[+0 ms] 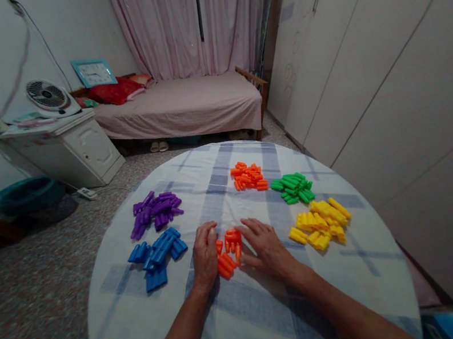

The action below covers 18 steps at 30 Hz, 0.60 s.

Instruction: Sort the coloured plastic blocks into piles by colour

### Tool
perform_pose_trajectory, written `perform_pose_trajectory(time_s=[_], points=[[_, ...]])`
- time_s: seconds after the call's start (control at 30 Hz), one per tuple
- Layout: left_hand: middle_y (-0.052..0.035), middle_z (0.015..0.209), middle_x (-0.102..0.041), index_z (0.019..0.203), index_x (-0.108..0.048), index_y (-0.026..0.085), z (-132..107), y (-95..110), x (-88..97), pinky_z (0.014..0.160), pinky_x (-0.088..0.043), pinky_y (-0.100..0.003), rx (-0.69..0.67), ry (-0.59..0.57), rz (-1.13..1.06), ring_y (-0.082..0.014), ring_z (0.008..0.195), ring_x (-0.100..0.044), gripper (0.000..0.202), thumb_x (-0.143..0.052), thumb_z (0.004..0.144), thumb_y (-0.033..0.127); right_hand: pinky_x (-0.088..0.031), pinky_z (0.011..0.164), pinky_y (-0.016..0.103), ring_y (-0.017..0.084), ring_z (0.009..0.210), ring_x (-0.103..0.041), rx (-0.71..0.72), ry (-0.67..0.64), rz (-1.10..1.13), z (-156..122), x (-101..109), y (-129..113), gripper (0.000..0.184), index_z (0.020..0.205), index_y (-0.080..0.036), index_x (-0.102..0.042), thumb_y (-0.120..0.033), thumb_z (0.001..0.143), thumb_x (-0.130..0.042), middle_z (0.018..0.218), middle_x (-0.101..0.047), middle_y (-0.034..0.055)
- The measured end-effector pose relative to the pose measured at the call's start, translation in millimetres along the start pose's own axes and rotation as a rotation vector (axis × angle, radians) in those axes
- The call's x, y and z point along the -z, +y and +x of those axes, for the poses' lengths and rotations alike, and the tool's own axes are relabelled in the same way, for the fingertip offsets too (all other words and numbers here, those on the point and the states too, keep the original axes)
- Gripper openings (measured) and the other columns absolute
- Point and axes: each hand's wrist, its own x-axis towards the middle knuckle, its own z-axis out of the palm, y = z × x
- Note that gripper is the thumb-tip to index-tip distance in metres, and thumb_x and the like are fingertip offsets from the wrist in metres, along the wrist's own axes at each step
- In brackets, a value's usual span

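Cloth-covered table (253, 327), rm w/ bed (181, 105) well beyond red pile (227, 264). Red pile lies btwn left hand (205, 258) & right hand (266, 248). L fingers bent along its left edge; any grip hidden, can't tell. R fingers loosely spread at its right, nothing seen held. Advisable: palms low, light even pressure, so pcs don't roll. Rel. to red pile: blue pile (157, 256) left, purple pile (157, 209) beyond-left, orange pile (248, 177) beyond, green pile (294, 188) beyond-right, yellow pile (324, 222) right. Blue & yellow prob. limit wide sweeps.
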Motion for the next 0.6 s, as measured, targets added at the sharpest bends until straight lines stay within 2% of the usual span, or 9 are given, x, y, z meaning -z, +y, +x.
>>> perform_pose_trajectory(time_s=[0.1,0.17,0.3,0.43,0.53,0.6], points=[[-0.0077,0.112,-0.062,0.104,-0.062,0.019,-2,1,-3.7,0.101,-0.042,-0.037,-0.013,-0.034,0.034,-0.0193,0.11,-0.056,0.032,-0.039,0.091,0.037,-0.036,0.104,0.045,0.024,0.122,-0.048,-0.173,0.203,0.28,9,-5,16,0.041,0.125,-0.025,-0.055,-0.041,0.087,-0.051,0.131,-0.054,0.0102],[-0.0078,0.112,-0.062,0.105,-0.062,0.018,-3,2,-7.8,0.101,-0.041,-0.038,-0.015,-0.058,0.056,-0.0193,0.111,-0.056,0.032,-0.039,0.091,0.036,-0.042,0.099,0.042,0.022,0.112,-0.056,-0.292,0.303,0.427,17,-6,25,0.038,0.118,-0.023,-0.059,-0.045,0.09,-0.043,0.121,-0.06,0.0093],[-0.0099,0.114,-0.061,0.107,-0.061,0.017,-9,9,-14.7,0.101,-0.042,-0.041,-0.064,-0.107,0.162,-0.0209,0.112,-0.055,0.032,-0.039,0.091,0.032,-0.049,0.091,0.038,0.02,0.105,-0.059,-0.404,0.356,0.8,27,-8,36,0.042,0.107,-0.023,-0.063,-0.055,0.088,-0.043,0.114,-0.064,0.0074],[-0.0116,0.119,-0.058,0.11,-0.061,0.018,-23,29,-20.0,0.1,-0.04,-0.045,-0.285,-0.138,0.413,-0.0246,0.113,-0.052,0.027,-0.047,0.087,0.024,-0.052,0.084,0.037,0.021,0.1,-0.062,-0.457,0.483,1.116,29,-8,47,0.045,0.095,-0.02,-0.066,-0.06,0.079,-0.054,0.102,-0.068,0.0083],[-0.0106,0.114,-0.06,0.107,-0.061,0.02,-36,47,-30.9,0.096,-0.042,-0.045,-0.456,-0.291,0.582,-0.0259,0.11,-0.051,0.025,-0.055,0.083,0.024,-0.053,0.08,0.034,0.021,0.096,-0.064,-0.461,0.537,1.215,27,-8,54,0.043,0.092,-0.02,-0.067,-0.059,0.075,-0.06,0.097,-0.069,0.0079],[-0.0097,0.106,-0.062,0.102,-0.061,0.02,-42,55,-41.3,0.093,-0.042,-0.045,-0.497,-0.393,0.696,-0.0264,0.104,-0.053,0.023,-0.059,0.081,0.026,-0.053,0.079,0.034,0.021,0.096,-0.064,-0.45,0.52,1.225,26,-7,57,0.041,0.091,-0.02,-0.067,-0.058,0.075,-0.061,0.097,-0.069,0.0078]])
